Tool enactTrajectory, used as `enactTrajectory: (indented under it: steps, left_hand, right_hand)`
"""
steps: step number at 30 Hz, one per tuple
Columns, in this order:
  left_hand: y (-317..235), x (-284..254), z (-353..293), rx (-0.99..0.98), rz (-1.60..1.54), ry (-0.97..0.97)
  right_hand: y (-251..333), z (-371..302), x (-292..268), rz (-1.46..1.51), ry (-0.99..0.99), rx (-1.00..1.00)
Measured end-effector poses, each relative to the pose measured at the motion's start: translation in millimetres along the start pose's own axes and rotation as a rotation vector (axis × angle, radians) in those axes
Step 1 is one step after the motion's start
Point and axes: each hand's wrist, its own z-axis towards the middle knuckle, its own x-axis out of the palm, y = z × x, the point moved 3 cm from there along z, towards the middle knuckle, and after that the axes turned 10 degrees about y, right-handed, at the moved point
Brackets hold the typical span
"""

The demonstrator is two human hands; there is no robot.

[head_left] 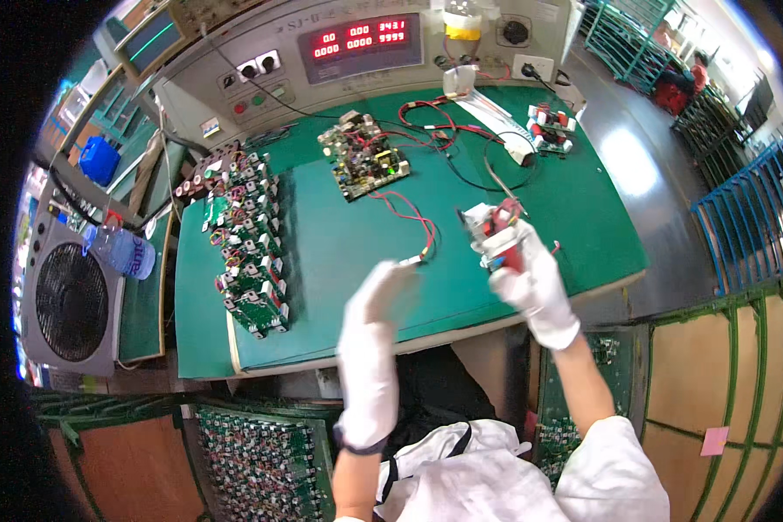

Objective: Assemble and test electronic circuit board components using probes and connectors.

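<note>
My right hand, in a white glove, is closed around a small circuit board with red, white and dark parts, held tilted above the right side of the green bench mat. My left hand, also gloved, is smeared by motion near the mat's front middle. Its fingertips come up to a small white connector on a red wire pair; whether they grip it cannot be made out. Those wires run to a larger populated circuit board lying near the mat's back.
Several boards stand in a row at the left. Two small modules sit at the back right, near a thin rod and loose cables. A test console with red digits spans the back. A fan and water bottle are left.
</note>
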Motion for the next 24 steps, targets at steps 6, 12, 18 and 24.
enactTrajectory:
  steps: [6, 12, 18, 24]
  left_hand:
    - [40.6, -7.1, 13.3, -0.316, -0.494, -0.145]
    - [45.9, -71.8, 22.5, -0.343, -0.253, -0.067]
    - [42.7, -92.3, 33.9, -0.331, 0.845, -0.017]
    - [27.3, -93.9, 25.9, 0.081, 1.320, -0.091]
  right_hand:
    - [-21.4, 1.9, 56.5, -1.010, -0.114, -0.353]
    - [-41.1, 35.0, 60.4, -1.010, 0.230, -0.482]
    - [-67.0, 87.6, 58.5, -1.042, 0.589, -0.494]
    - [-58.2, 96.0, 49.9, -1.094, 0.612, -0.466]
